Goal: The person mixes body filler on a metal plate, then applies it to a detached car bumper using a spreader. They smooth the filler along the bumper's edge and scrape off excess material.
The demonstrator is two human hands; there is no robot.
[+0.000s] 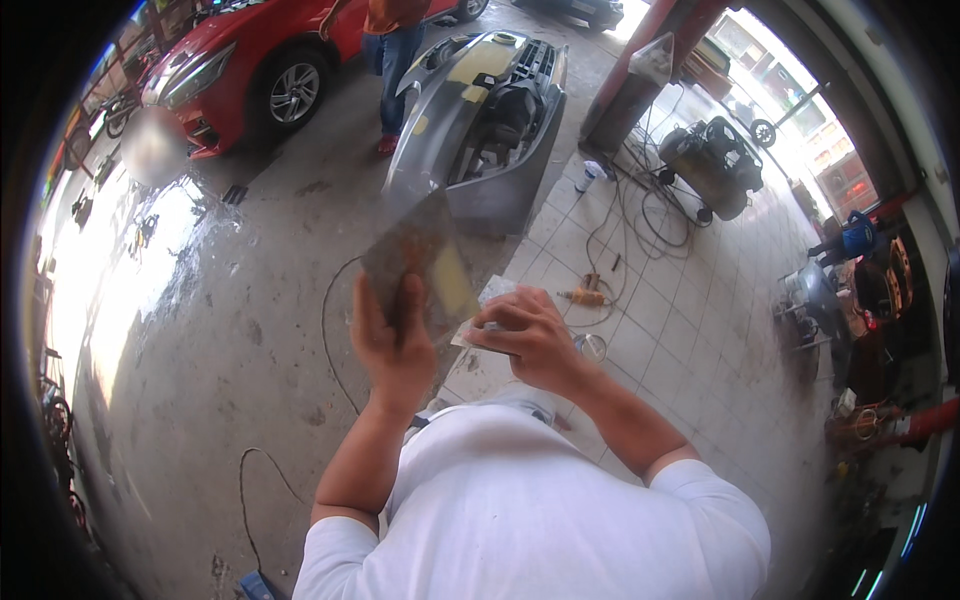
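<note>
My left hand (394,330) grips a flat dark board (410,255) with rusty smears and a pale yellow streak of paste, held up in front of me. My right hand (530,338) is closed on a light, thin flat piece (500,285), possibly a spreader, beside the board's right edge. Whether the two pieces touch I cannot tell. Beyond them a grey car bumper (420,165) with yellowish patches lies in the middle of the workshop.
A red car (230,55) and a person in jeans (385,70) are at the back. A red post (625,85), air compressor (705,165), hoses, orange power tool (585,297) and cup (587,178) are at right, clutter (850,290) beyond. Cords cross the floor.
</note>
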